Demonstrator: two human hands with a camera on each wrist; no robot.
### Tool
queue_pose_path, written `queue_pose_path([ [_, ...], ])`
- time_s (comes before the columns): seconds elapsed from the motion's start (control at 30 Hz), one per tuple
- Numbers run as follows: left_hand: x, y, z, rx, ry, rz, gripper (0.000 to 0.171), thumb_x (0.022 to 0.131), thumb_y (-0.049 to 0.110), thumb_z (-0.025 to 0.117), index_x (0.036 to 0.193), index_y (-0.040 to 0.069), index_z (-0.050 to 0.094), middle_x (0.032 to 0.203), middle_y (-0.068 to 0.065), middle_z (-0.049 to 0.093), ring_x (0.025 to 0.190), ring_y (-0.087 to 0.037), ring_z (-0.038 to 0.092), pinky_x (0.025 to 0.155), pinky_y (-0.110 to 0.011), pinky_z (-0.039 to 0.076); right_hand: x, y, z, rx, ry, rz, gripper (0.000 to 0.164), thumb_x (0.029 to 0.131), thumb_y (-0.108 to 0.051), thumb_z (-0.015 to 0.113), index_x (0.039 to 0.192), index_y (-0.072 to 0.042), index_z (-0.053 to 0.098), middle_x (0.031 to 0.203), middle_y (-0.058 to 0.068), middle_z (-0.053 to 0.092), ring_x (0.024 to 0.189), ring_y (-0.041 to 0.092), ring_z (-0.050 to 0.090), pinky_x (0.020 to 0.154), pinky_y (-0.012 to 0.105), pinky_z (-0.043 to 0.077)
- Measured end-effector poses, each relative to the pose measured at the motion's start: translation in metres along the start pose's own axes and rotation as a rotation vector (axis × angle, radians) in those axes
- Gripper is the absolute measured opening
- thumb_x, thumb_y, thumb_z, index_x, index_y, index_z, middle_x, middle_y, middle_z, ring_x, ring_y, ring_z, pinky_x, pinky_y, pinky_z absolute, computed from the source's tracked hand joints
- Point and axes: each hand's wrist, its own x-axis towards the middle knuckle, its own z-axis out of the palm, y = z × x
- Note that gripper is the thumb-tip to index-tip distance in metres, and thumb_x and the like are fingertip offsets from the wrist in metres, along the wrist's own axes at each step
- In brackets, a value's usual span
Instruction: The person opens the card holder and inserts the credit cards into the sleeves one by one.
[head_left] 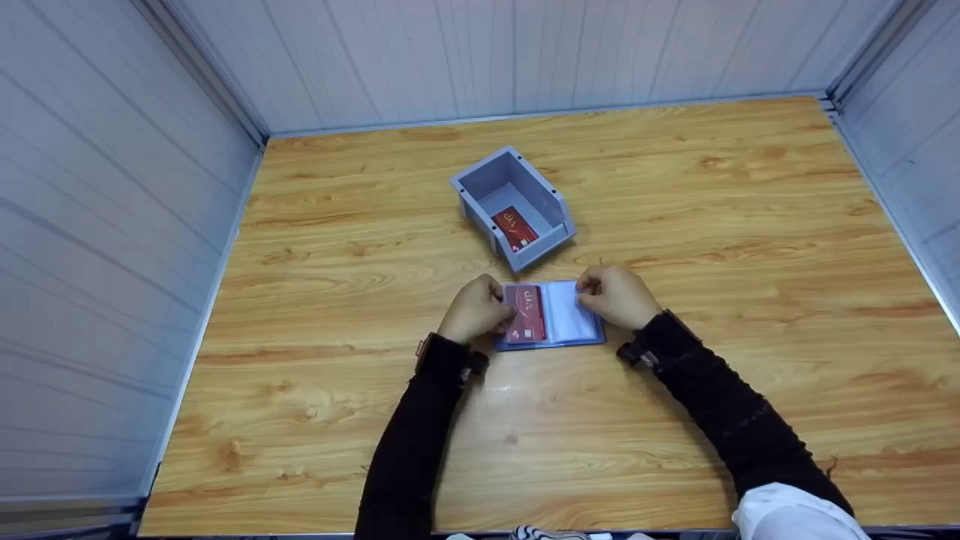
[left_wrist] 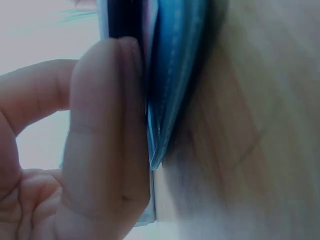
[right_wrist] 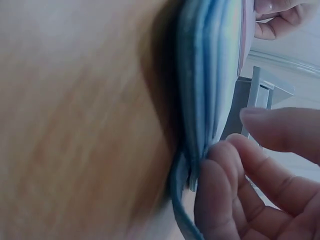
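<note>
A blue card holder (head_left: 589, 335) lies spread on the table with clear plastic sleeves (head_left: 564, 315). On its left side a red card marked VIP (head_left: 532, 322) shows through or on the sleeve. My left hand (head_left: 472, 309) grips the left edge there, its thumb (left_wrist: 105, 130) along the sleeve in the left wrist view. At the opposite edge, my right hand (head_left: 619, 296) pinches the sleeves' outer border with its fingertips (right_wrist: 212, 185). The blue cover (right_wrist: 185, 210) bends away below those fingers in the right wrist view.
Just beyond the holder stands a grey plastic bin (head_left: 514, 206), turned at an angle. Another red VIP card (head_left: 514, 227) lies inside it. Light panel walls (head_left: 480, 60) enclose the wooden table (head_left: 337, 420) at the back and sides.
</note>
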Motion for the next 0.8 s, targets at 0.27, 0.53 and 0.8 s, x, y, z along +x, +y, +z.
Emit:
queue_pose_path([
  [0.27, -0.003, 0.003, 0.002, 0.125, 0.063, 0.032, 0.019, 0.079, 0.003, 0.065, 0.093, -0.005, 0.055, 0.068, -0.001, 0.056, 0.048, -0.007, 0.055, 0.045, -0.019, 0.048, -0.003, -0.006, 0.0, -0.142, -0.033, -0.024, 0.025, 0.079, -0.014, 0.075, 0.098, 0.001, 0.069, 0.095, 0.015, 0.065, 0.089, 0.029, 0.061, 0.083, 0.045, 0.05],
  [0.53, -0.005, 0.004, 0.006, 0.349, 0.133, 0.126, 0.021, 0.074, 0.005, 0.065, 0.092, -0.003, 0.058, 0.074, -0.002, 0.051, 0.068, -0.021, 0.05, 0.058, -0.027, 0.038, -0.004, -0.007, 0.0, -0.181, -0.047, -0.023, 0.027, 0.08, -0.015, 0.075, 0.101, 0.002, 0.07, 0.095, 0.014, 0.063, 0.089, 0.028, 0.059, 0.083, 0.044, 0.049],
  [0.8, -0.013, 0.019, 0.006, 0.457, 0.169, 0.171, 0.014, 0.086, 0.015, 0.063, 0.091, 0.004, 0.059, 0.073, -0.002, 0.054, 0.067, -0.02, 0.052, 0.059, -0.032, 0.04, -0.004, -0.006, 0.001, -0.163, -0.052, -0.034, 0.027, 0.079, -0.014, 0.076, 0.1, 0.002, 0.07, 0.095, 0.014, 0.063, 0.089, 0.028, 0.059, 0.083, 0.044, 0.049],
])
